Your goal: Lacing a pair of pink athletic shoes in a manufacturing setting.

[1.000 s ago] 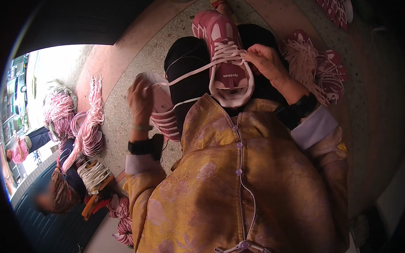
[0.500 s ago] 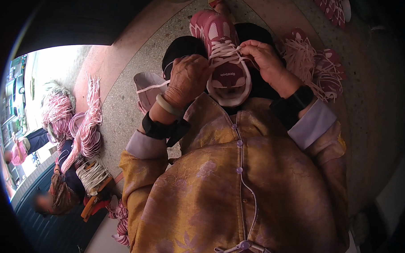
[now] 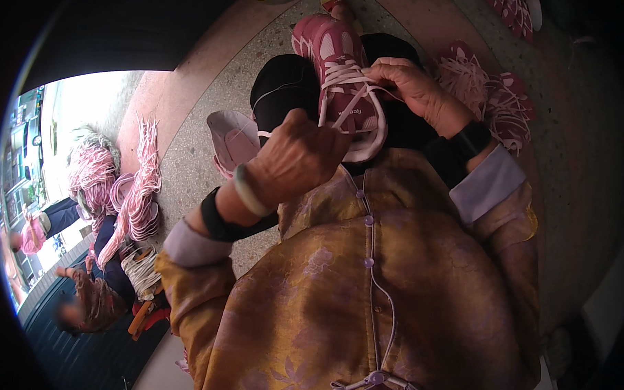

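Note:
A pink and white sneaker rests across my dark-clad lap, toe away from me and collar toward my body. White laces criss-cross its upper. My left hand is closed at the near left of the collar, gripping a white shoelace stretched taut over the tongue; its fingertips are partly hidden. At the right eyelets, my right hand pinches the lacing between thumb and finger, and a loose end trails below it. Beside my left knee sits another shoe, its pale inside showing.
Pink sneakers with loose laces lie on the floor at my right, and more shoes are at the far right. On the left are bundles of pink laces and a seated person beside a wound white cord.
My left hand has moved toward me and slightly right, drawing a lace diagonally over the tongue. My right hand has stayed at the eyelets, shifting slightly.

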Demonstrator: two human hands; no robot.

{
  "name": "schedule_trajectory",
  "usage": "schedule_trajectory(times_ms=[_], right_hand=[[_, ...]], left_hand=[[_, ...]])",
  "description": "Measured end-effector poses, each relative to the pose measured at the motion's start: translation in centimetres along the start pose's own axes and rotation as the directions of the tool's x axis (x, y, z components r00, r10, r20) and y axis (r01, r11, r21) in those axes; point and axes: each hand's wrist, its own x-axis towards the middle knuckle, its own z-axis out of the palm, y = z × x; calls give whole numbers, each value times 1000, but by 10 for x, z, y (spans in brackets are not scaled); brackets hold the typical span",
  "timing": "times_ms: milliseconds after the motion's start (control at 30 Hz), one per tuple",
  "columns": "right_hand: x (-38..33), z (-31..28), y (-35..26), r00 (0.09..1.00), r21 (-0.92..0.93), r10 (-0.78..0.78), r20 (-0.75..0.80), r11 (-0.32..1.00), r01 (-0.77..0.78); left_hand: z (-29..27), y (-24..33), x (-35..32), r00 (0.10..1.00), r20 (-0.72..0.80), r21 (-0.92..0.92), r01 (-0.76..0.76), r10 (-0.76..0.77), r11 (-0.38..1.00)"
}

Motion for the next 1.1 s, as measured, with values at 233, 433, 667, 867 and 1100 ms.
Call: schedule_trajectory(times_ms=[233,433,667,867,1100], right_hand=[[-15,1,5,989,-344,-89,-120,938,42],[-44,-8,9,675,-903,-667,317,5,429],[-61,-37,1,622,-947,-730,284,-112,301],[-72,-33,29,705,-920,-673,223,95,381],[-29,-21,3,615,-763,-753,234,250,596]], left_hand=[[-39,0,-34,998,24,104,-55,53,993],[-12,-30,-57,991,-74,148,124,-114,981],[38,-82,-88,922,-130,198,384,-364,902],[60,-78,-113,854,-151,43,508,-498,860],[8,-76,-103,748,-565,69,464,-348,883]])
